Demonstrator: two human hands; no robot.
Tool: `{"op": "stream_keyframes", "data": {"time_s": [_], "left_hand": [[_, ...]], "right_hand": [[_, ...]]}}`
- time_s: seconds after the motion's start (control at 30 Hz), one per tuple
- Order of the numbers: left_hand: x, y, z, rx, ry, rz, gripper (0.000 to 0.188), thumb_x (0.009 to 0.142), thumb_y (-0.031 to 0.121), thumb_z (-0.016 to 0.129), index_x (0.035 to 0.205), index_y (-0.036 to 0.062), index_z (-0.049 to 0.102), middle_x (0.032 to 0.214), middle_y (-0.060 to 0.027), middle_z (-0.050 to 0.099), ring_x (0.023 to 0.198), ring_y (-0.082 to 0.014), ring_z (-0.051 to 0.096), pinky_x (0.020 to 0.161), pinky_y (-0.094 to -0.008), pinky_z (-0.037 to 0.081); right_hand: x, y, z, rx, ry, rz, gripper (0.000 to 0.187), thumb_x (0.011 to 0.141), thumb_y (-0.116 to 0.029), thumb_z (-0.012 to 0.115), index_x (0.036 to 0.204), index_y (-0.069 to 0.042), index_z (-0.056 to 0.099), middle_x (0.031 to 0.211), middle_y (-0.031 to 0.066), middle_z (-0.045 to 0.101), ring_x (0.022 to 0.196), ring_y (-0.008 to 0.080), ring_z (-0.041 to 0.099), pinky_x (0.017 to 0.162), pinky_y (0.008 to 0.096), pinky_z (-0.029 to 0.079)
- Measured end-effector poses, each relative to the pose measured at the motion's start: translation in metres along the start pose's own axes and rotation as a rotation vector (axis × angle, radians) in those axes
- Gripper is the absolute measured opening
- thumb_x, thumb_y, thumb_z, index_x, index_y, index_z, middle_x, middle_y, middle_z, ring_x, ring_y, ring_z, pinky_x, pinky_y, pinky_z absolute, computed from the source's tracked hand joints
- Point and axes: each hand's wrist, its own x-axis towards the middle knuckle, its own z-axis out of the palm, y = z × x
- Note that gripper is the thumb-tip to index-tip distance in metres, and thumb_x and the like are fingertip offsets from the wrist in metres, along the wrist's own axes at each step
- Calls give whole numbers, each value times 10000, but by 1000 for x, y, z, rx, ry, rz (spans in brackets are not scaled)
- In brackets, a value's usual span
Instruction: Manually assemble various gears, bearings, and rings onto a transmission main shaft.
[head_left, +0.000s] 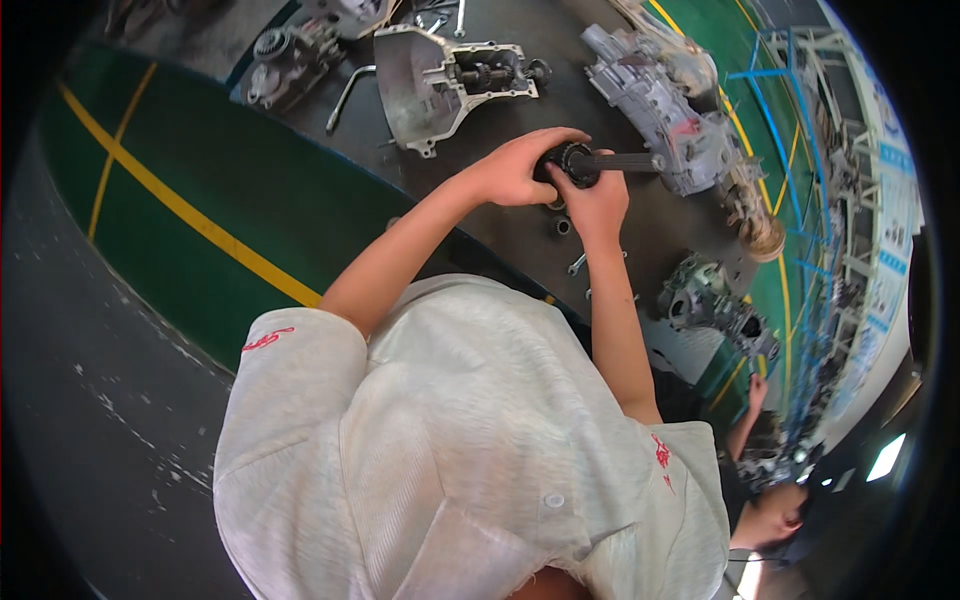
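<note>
Both my hands close round a dark gear shaft (625, 161) above the workbench. My left hand (515, 168) grips the toothed gear end from the left, its thumb below and its fingers over the far side. My right hand (597, 203) holds the same end from the near right, thumb against the gear, with its other fingers partly hidden. The long splined shaft sticks out to the right, level with the bench. A small metal ring (563, 227) lies on the bench just below my hands, and a small wrench (577, 264) lies nearer to me.
An opened gearbox housing (405, 85) with gears inside sits ahead, left of my hands. An L-shaped wrench (348, 98) lies beside it. A large gearbox (655, 105) stands at the far right, another metal housing (700, 295) nearer. Another person's hand (757, 390) shows at lower right.
</note>
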Motion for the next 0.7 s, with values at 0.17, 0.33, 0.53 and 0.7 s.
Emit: {"op": "stream_keyframes", "data": {"time_s": [0.17, 0.33, 0.53, 0.7], "left_hand": [[10, -8, 14, -265, -27, -109, 838, 723, 55, 701, 1515, 22, 427, 1454, -170, 545, 1360, -254, 525, 1156, -393, 388], [21, 2, 27, 68, -64, -103, 743, 731, 153, 852, 1399, 8, 561, 1285, -128, 633, 1169, -195, 609, 1027, -357, 480], [16, -11, 25, 78, 74, -87, 570, 681, 183, 909, 1169, 19, 665, 1063, -112, 698, 951, -212, 681, 890, -353, 540], [6, -17, 15, 135, 176, -161, 472, 698, 65, 830, 1143, 33, 676, 1084, -70, 706, 984, -173, 676, 900, -333, 537]], "right_hand": [[-11, 9, 6, 33, 119, -20, 600, 678, -315, 925, 1151, -73, 646, 1088, 147, 681, 1006, 388, 662, 849, 471, 534], [-18, 22, 16, 111, 150, -91, 532, 710, -208, 831, 1141, -27, 576, 1062, 179, 586, 1005, 444, 610, 819, 499, 520], [-26, 30, 24, 401, 75, -64, 651, 656, -36, 854, 1242, -17, 571, 1154, 151, 593, 1029, 291, 643, 863, 398, 549], [-53, 59, 39, 868, 135, 208, 453, 763, 21, 730, 1197, -19, 606, 1088, 99, 632, 997, 187, 654, 855, 314, 551]]}}
